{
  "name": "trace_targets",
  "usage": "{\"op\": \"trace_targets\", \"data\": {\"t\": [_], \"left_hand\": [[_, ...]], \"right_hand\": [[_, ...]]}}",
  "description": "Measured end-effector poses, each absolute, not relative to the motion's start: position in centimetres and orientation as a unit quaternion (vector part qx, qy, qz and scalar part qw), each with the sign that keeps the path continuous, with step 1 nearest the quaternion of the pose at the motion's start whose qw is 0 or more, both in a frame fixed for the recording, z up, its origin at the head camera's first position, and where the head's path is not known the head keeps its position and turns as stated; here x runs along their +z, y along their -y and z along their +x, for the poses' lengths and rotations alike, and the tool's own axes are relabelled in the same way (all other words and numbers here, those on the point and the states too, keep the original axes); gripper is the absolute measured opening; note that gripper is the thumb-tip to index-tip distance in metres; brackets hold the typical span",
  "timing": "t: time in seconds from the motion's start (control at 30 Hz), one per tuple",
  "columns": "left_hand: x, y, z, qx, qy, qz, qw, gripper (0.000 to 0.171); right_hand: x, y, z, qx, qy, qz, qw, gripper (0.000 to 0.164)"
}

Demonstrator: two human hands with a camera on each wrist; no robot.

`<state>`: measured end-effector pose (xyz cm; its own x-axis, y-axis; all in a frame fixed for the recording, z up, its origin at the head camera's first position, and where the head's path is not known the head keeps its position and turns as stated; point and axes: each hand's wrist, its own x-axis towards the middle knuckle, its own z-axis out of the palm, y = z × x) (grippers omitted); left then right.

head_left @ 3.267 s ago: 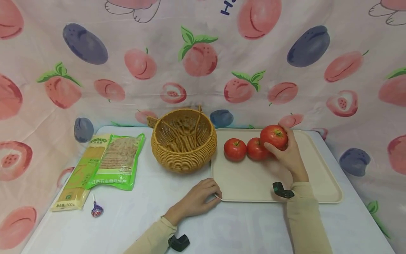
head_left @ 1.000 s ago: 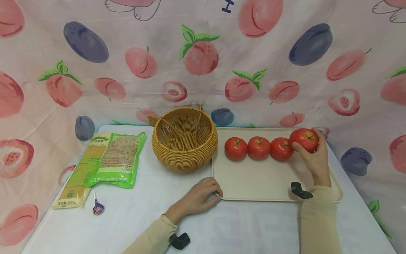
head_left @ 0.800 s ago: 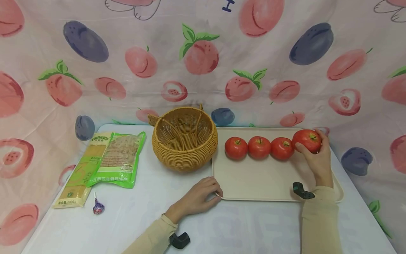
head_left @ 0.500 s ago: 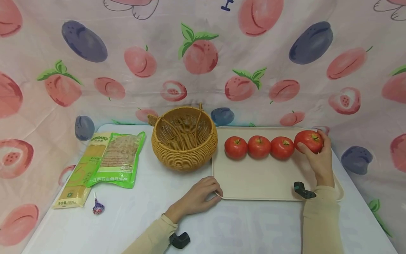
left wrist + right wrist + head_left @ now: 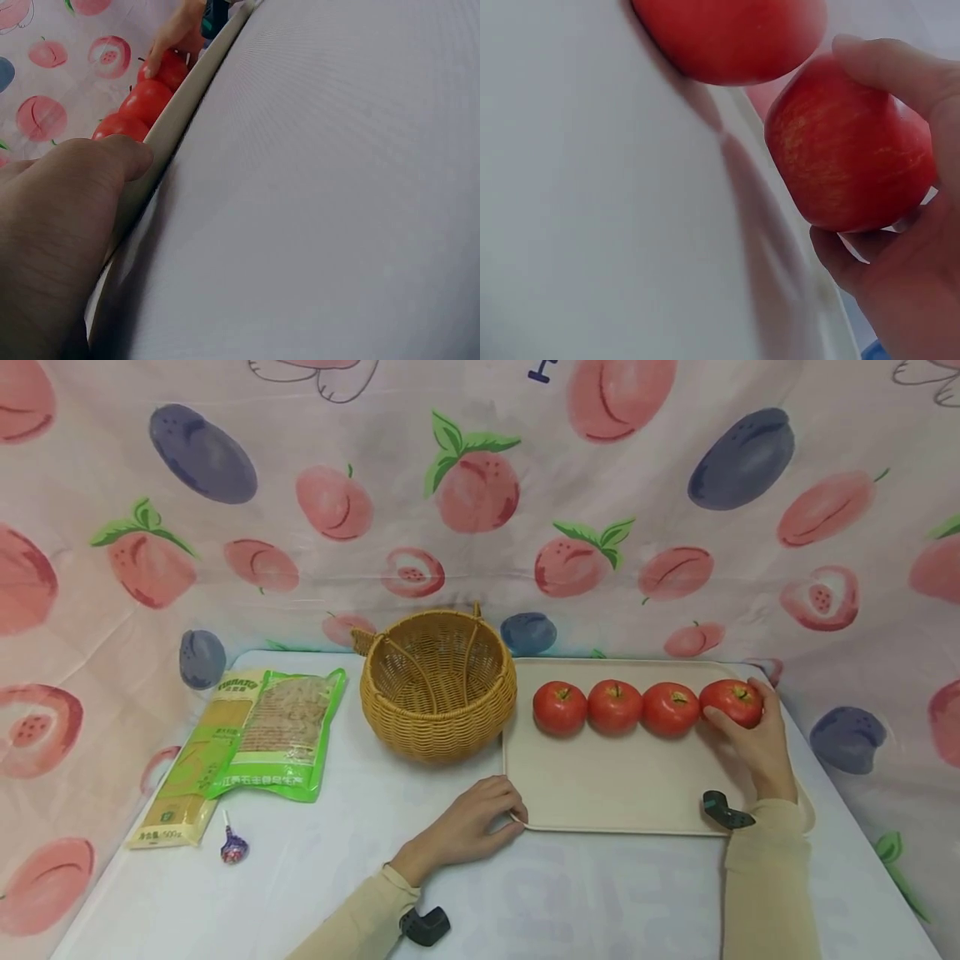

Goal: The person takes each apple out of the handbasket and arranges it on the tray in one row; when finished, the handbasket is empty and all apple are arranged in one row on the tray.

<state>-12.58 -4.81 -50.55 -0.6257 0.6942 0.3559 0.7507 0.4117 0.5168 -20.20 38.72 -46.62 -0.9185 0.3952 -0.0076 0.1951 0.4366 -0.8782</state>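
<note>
Over the far right part of a beige tray (image 5: 600,785), my right hand (image 5: 759,735) grips a red apple (image 5: 729,703), thumb on its near left side and fingers around the right. In the right wrist view that apple (image 5: 847,157) sits close above the tray; whether it touches is unclear. Three more red apples, the left one (image 5: 559,708), the middle one (image 5: 614,707) and the right one (image 5: 670,709), stand in a row to its left. My left hand (image 5: 468,827) holds the tray's near left corner, its thumb (image 5: 127,156) against the rim.
A wicker basket (image 5: 438,735) stands left of the tray, its rim beside the tray's edge. Farther left lie a green-edged food packet (image 5: 281,727), a yellow noodle packet (image 5: 176,789) partly under it, and a lollipop (image 5: 233,847). A fruit-patterned cloth (image 5: 480,568) hangs behind.
My right hand has carried the apple rightward past the third apple, then lowered it to the row's right end. The left hand stays at the tray corner.
</note>
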Motion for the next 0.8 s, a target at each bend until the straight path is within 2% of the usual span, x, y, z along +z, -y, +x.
{"op": "trace_targets", "data": {"t": [0.53, 0.8], "left_hand": [[-50.4, 4.9, -12.6, -0.324, 0.838, -0.436, 0.049, 0.004], [-50.3, 4.9, -12.7, -0.323, 0.837, -0.439, 0.048, 0.004]], "right_hand": [[-48.0, -39.2, -21.1, 0.503, 0.839, -0.193, 0.076, 0.087], [-48.2, -39.2, -21.2, 0.52, 0.831, -0.179, 0.08, 0.08]]}}
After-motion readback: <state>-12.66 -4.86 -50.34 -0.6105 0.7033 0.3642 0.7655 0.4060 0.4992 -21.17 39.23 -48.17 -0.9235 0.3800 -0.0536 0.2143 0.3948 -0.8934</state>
